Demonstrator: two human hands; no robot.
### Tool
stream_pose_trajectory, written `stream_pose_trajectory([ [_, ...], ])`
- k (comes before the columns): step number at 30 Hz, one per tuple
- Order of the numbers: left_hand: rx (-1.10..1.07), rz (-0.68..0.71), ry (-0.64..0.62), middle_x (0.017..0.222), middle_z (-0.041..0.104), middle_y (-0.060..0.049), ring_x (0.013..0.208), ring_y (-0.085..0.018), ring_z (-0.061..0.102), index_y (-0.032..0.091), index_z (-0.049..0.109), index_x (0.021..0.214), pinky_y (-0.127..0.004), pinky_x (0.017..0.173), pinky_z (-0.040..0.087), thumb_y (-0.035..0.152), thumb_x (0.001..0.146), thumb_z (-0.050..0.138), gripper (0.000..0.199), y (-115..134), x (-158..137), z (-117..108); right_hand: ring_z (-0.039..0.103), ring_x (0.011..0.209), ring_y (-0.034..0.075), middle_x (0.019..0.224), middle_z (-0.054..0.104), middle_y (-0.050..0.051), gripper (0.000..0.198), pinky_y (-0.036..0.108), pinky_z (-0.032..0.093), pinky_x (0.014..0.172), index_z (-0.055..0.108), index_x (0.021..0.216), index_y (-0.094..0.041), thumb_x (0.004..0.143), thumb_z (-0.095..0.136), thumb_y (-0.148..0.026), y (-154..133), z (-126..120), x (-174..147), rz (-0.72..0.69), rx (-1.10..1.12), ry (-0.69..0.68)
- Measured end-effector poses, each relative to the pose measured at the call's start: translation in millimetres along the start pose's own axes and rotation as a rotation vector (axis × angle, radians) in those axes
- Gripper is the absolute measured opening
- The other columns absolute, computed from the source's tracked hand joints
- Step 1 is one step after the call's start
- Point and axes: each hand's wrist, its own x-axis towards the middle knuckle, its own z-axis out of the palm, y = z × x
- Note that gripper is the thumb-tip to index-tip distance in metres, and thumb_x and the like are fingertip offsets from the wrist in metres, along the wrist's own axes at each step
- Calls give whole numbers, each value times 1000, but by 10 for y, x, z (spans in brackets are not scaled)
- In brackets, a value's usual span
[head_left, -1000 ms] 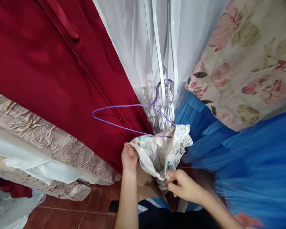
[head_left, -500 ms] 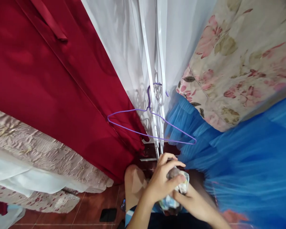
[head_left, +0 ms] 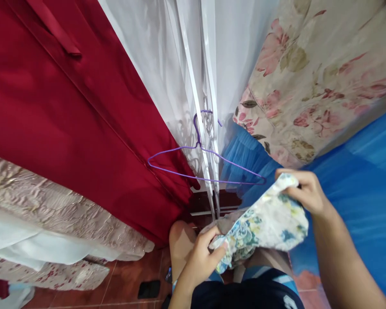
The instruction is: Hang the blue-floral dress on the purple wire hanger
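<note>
Between my two hands a white cloth garment with blue and yellow flowers (head_left: 263,219) is stretched out above my lap; its exact kind is not clear. My left hand (head_left: 206,253) pinches its lower left end. Its upper right corner is in the closed fingers of my right hand (head_left: 300,189). Just beyond the cloth, a purple wire hanger (head_left: 180,174) hangs with nothing on it, its right tip close to my right hand. The hook of the hanger is by the white metal rack poles (head_left: 193,77).
A long red garment (head_left: 83,107) hangs on the left, above a pale embossed one (head_left: 51,210). On the right hang a floral cream fabric (head_left: 328,86) and blue tulle (head_left: 350,206). White cloth (head_left: 148,56) is behind the poles. A dark phone (head_left: 149,289) lies on the red tiled floor (head_left: 122,279).
The bunched cloth has been opened out between my hands. My right hand has moved up and right with one corner, while my left hand stays low, now pinching the other end.
</note>
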Motion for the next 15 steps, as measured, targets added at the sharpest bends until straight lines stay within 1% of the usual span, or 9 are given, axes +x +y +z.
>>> stream_pose_trajectory([
  [1, 11, 31, 24, 72, 52, 0, 69, -14, 46, 16, 59, 81, -23, 63, 40, 35, 88, 64, 20, 79, -3, -59, 54, 67, 17, 70, 60, 3, 16, 30, 43, 65, 65, 61, -17, 74, 70, -23, 39, 31, 163, -45, 87, 18],
  [2, 20, 56, 41, 69, 49, 1, 67, -13, 44, 17, 57, 79, -22, 61, 38, 34, 87, 66, 22, 147, -6, -122, 57, 74, 20, 75, 63, 5, 14, 31, 44, 72, 66, 64, -17, 74, 71, -26, 77, 87, 320, -95, 194, 83],
  [3, 30, 73, 52, 67, 47, 1, 65, -12, 43, 17, 55, 77, -22, 60, 37, 35, 86, 67, 24, 203, -11, -191, 58, 81, 22, 79, 64, 5, 15, 32, 45, 78, 66, 67, -18, 76, 69, -30, 109, 165, 465, -111, 246, 92],
  [4, 43, 81, 60, 66, 45, 2, 64, -12, 43, 17, 54, 76, -22, 58, 35, 37, 86, 68, 26, 244, -18, -269, 60, 85, 23, 79, 65, 6, 16, 33, 47, 80, 66, 71, -19, 78, 67, -33, 133, 258, 588, -104, 287, 79],
  [6, 85, 82, 72, 66, 44, 3, 62, -11, 42, 17, 55, 76, -22, 56, 33, 41, 88, 65, 29, 286, -33, -459, 62, 78, 21, 75, 65, 3, 15, 31, 49, 73, 64, 79, -21, 81, 65, -36, 155, 458, 754, 2, 377, 3],
  [8, 163, 84, 67, 66, 47, 2, 62, -11, 44, 16, 59, 79, -23, 57, 33, 39, 90, 61, 26, 283, -38, -700, 60, 65, 16, 71, 64, 0, 17, 26, 48, 62, 62, 82, -21, 81, 69, -37, 142, 618, 804, 157, 492, -91],
  [10, 277, 105, 50, 69, 53, 1, 65, -13, 48, 16, 63, 81, -24, 60, 36, 31, 90, 57, 19, 241, -17, -987, 58, 58, 13, 70, 65, -2, 22, 22, 46, 56, 63, 83, -20, 75, 77, -35, 101, 692, 768, 270, 597, -160],
  [12, 456, 143, 79, 74, 59, -1, 72, -16, 54, 16, 65, 78, -26, 67, 41, 22, 86, 54, 14, 166, 46, -1301, 61, 56, 13, 73, 70, -1, 27, 21, 46, 52, 66, 92, -21, 71, 81, -31, 39, 675, 695, 303, 634, -228],
  [15, 729, 215, 240, 80, 67, -5, 82, -21, 59, 18, 66, 70, -31, 79, 45, 20, 82, 52, 19, 26, 222, -1766, 66, 55, 15, 76, 76, 1, 48, 21, 47, 50, 68, 118, -23, 71, 79, -25, -77, 578, 607, 300, 573, -328],
])
